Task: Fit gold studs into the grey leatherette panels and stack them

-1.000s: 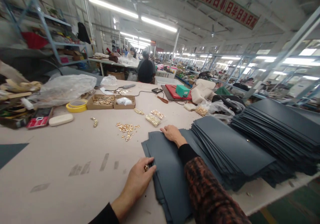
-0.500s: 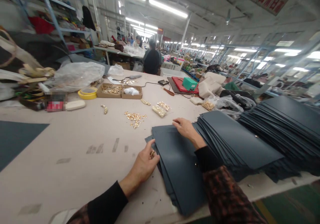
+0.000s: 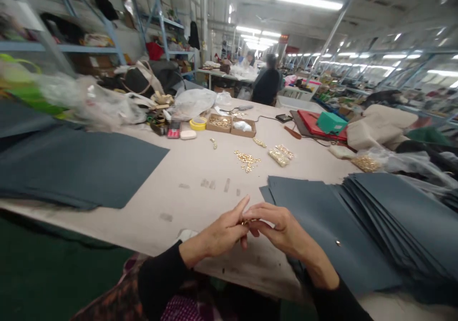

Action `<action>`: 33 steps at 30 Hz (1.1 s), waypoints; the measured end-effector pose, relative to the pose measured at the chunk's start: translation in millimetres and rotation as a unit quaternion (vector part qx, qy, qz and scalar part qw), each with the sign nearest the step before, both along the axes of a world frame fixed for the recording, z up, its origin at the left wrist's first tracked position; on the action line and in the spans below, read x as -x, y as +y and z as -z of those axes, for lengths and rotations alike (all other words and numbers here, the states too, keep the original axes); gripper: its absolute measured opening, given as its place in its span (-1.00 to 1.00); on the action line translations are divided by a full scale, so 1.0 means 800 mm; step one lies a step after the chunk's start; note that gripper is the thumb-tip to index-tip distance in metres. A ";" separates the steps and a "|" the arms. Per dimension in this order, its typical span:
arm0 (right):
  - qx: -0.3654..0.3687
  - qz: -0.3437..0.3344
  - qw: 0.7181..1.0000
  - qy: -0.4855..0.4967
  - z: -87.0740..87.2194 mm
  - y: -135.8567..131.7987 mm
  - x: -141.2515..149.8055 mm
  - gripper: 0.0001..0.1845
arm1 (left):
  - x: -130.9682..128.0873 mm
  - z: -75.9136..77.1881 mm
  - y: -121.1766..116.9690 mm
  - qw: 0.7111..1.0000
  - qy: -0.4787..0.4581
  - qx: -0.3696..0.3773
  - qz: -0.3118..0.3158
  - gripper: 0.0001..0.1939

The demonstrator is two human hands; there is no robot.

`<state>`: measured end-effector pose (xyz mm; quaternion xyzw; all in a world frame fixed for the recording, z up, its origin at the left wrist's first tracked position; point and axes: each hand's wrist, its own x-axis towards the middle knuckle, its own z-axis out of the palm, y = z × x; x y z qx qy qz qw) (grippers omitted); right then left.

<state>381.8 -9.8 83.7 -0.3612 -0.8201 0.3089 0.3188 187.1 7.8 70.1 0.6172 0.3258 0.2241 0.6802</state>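
Note:
My left hand (image 3: 222, 232) is cupped over the near table edge, closed around a few small gold metal pieces (image 3: 246, 222). Against it, the bent fingers of my right hand (image 3: 282, 223) meet at those pieces and pinch among them; exactly what they grip is partly hidden. Beside my right hand lies a fanned stack of dark blue-grey sheets (image 3: 307, 201). One small gold fitting (image 3: 338, 243) shows on the top sheet. Beyond my hands, a loose pile of gold pieces (image 3: 246, 159) is spread on the pale table (image 3: 200, 168).
More dark sheets (image 3: 89, 163) cover the left of the table. Toward the back are cardboard trays (image 3: 219, 123), yellow tape (image 3: 198, 123), bags of gold parts (image 3: 279, 155) and a green box (image 3: 331, 122). A person (image 3: 266, 83) sits farther off.
The view has swung left. My right hand has left the top of the sheets and come to my left hand, where its fingers now meet the gold pieces.

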 end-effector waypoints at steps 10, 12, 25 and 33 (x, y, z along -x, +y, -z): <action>0.026 -0.138 0.990 -0.002 -0.002 0.023 0.143 -0.86 | 0.152 0.007 -0.023 0.992 -0.068 0.099 0.028 -0.05; 0.024 -0.153 0.988 0.008 0.008 0.030 0.180 -0.85 | 0.186 0.014 -0.031 0.993 -0.066 0.094 -0.024 -0.03; -0.073 -0.075 0.989 -0.106 0.029 0.164 0.442 -0.85 | 0.341 0.053 -0.082 0.841 -0.125 0.136 -0.509 -0.53; -0.089 -0.189 0.935 -0.285 0.028 0.169 0.438 -0.79 | 0.355 0.083 -0.087 0.820 -0.075 0.136 -0.550 -0.54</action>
